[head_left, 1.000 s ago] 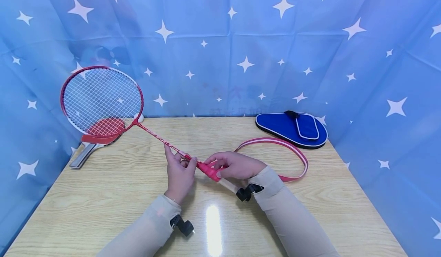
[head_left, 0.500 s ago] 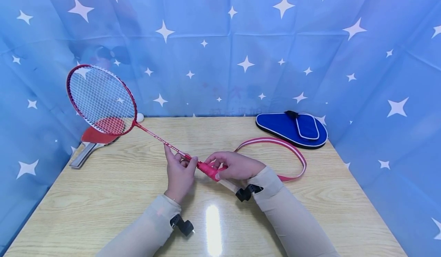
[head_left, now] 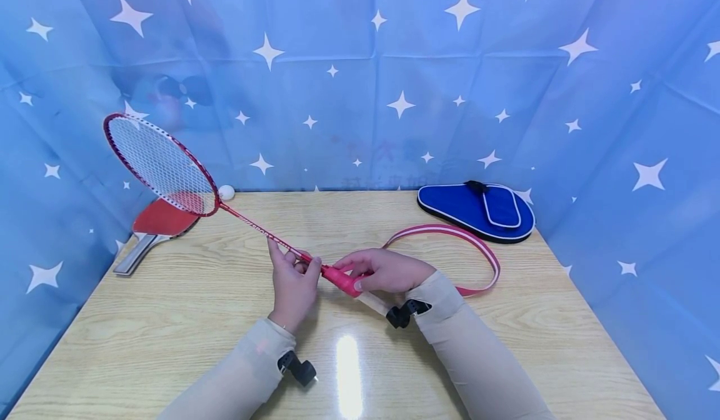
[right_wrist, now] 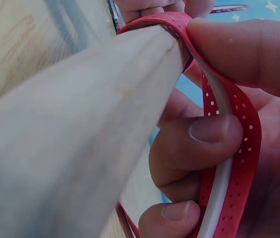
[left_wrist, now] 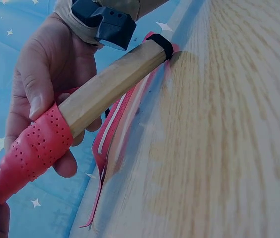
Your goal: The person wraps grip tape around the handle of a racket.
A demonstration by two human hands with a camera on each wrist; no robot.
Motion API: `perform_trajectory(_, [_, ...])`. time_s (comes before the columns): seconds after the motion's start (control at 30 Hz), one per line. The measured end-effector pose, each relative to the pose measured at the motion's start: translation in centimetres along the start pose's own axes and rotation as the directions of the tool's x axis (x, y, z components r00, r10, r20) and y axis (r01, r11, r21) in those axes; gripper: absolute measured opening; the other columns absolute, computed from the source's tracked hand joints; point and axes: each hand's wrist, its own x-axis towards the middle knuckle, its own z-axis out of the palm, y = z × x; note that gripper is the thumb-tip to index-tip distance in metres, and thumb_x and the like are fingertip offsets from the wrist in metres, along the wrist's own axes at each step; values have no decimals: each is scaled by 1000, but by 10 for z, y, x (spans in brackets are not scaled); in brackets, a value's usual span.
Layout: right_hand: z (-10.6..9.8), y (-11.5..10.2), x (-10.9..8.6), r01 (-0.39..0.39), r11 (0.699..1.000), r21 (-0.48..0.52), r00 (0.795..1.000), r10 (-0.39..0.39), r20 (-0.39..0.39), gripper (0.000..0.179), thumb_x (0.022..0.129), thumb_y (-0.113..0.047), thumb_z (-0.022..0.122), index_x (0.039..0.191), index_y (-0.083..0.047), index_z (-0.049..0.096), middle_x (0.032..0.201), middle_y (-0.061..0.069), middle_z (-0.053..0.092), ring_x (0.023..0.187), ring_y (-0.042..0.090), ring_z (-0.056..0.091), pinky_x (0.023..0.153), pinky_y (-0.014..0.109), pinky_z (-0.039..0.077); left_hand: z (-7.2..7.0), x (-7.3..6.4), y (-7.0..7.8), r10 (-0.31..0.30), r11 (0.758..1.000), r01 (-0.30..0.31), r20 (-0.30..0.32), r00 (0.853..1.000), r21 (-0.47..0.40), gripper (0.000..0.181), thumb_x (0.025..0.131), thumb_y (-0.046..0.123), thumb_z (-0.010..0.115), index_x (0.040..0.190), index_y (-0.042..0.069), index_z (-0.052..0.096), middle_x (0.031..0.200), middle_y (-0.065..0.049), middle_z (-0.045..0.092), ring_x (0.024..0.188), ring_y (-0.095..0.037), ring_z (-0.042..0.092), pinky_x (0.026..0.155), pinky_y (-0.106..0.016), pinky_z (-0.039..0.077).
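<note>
A red and white badminton racket (head_left: 160,160) slants across the head view, its strung head raised at the left. My left hand (head_left: 295,292) holds it by the lower shaft, fingers beneath and thumb on top. Perforated pink-red grip tape (left_wrist: 35,146) is wound round the upper part of the handle. Below it the bare wooden handle (left_wrist: 112,84) shows, ending in a black band at the butt. With my right hand (head_left: 388,270) I pinch the tape where it leaves the wood; its free length runs between thumb and fingers (right_wrist: 219,129) and loops onto the table.
A red table tennis bat (head_left: 169,217) and a white ball (head_left: 227,192) lie at the table's back left, the bat partly behind the racket strings. A blue bat case (head_left: 455,206) lies at the back right. A starred blue curtain (head_left: 360,82) surrounds the table (head_left: 169,320).
The racket has turned about its shaft, so its head looks narrower and the ball shows outside the frame. Both hands keep nearly the same place; the loose tape loop has shifted very slightly left.
</note>
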Motion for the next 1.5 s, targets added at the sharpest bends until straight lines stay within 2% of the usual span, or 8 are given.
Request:
perform_trajectory(0.27, [0,-1,2,-18,1000,-8,1000,18,-20,56,92,-7,80,143,-22,63,120,2,70,111,23,64,96,39,55,0,-1,0,-8,1000,8,1,1000,3,114,98,0,69,168,21,-18,100,-15,64,80,-19,66,70,-21,58])
perform_trajectory(0.57, [1,0,3,-1,995,-95,999,-3,-41,56,90,-10,82,141,-23,62,119,0,69,107,22,64,93,39,53,-1,-1,1,-8,1000,8,2,1000,25,117,98,6,72,168,24,-20,102,-14,66,79,-18,64,67,-22,55])
perform_trajectory(0.77, [-1,2,3,13,998,-55,999,-15,-29,53,93,-10,79,141,-24,64,120,1,70,110,22,65,95,39,53,0,0,0,-12,1000,12,-3,1000,1,117,98,1,70,167,26,-21,102,-15,64,80,-21,64,70,-22,58])
perform_trajectory(0.97, [-1,3,2,-18,1000,-12,1000,17,-16,55,93,-5,76,142,-29,65,120,1,71,112,22,66,98,40,54,0,-1,1,-15,1000,15,0,1000,-2,116,98,-1,69,167,23,-21,101,-16,63,81,-21,65,73,-22,59])
perform_trajectory(1.3, [0,3,3,-23,999,-28,998,21,-52,53,92,-7,80,139,-27,64,118,1,71,109,23,66,95,39,54,-1,0,1,-6,1000,6,2,1000,24,119,97,4,72,167,27,-22,103,-15,66,83,-24,69,71,-24,60])
perform_trajectory(1.5, [1,2,4,0,997,-77,999,-4,-54,51,93,-9,79,139,-23,62,114,0,72,101,22,67,90,37,54,-2,-1,1,-1,998,1,1,1000,58,120,97,5,73,167,23,-23,105,-14,69,84,-21,71,70,-23,58])
